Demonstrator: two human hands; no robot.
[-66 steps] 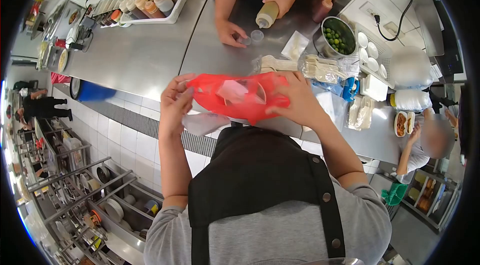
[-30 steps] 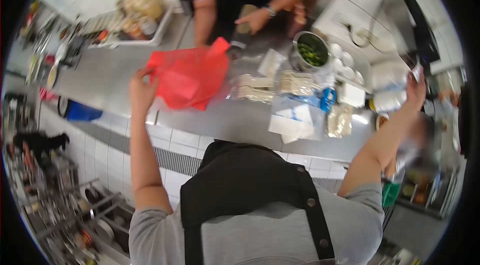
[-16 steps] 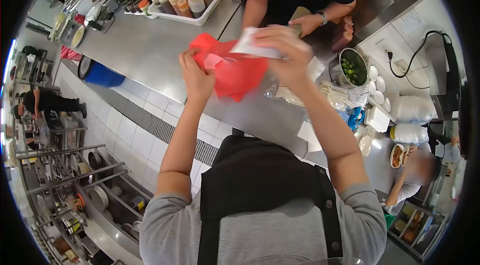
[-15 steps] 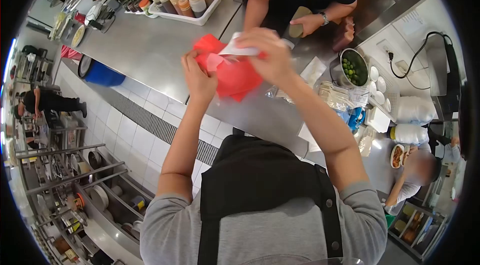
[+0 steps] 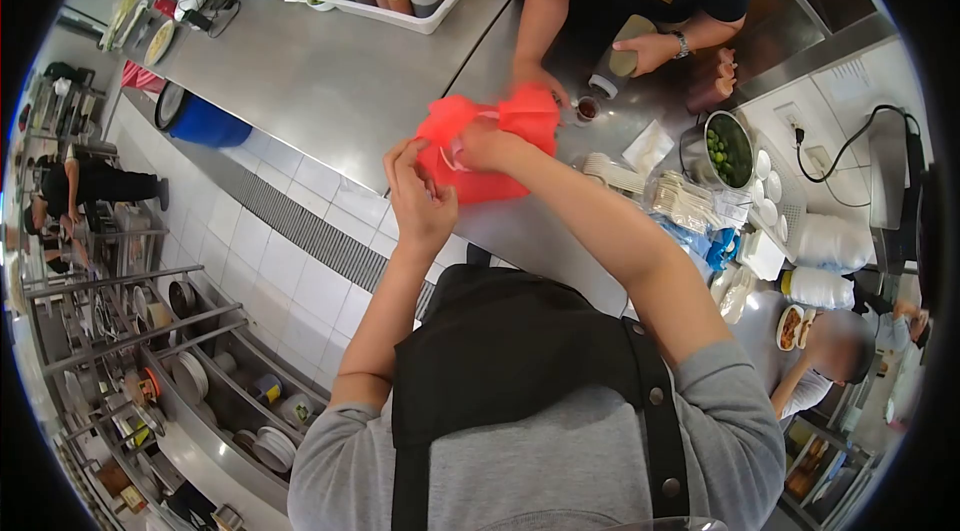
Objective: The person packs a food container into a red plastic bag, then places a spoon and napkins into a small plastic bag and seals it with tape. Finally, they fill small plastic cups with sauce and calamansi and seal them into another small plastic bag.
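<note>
A bright red plastic bag [image 5: 500, 181] hangs over the front edge of the steel counter. My left hand [image 5: 420, 199] grips its left side, fingers bent around the edge. My right hand [image 5: 484, 147] reaches into the bag's opening; its fingers are hidden by the red plastic. Just beyond the bag, a co-worker's hand [image 5: 540, 86] is near a small cup of dark sauce [image 5: 587, 109]. That person's other hand [image 5: 652, 53] holds a squeeze bottle [image 5: 630, 39] tilted with its pale cap down.
Sauce bottles stand in a white tray [image 5: 432, 23] at the back of the counter [image 5: 350, 81]. To the right are a metal pot [image 5: 697, 153] of green limes, wrapped wooden cutlery [image 5: 682, 199] and white containers. A blue bin [image 5: 207, 124] stands on the floor at left.
My right hand has moved down and left into the red bag, and the white paper-like piece it held no longer shows. The co-worker's bottle is now tilted beside the sauce cup.
</note>
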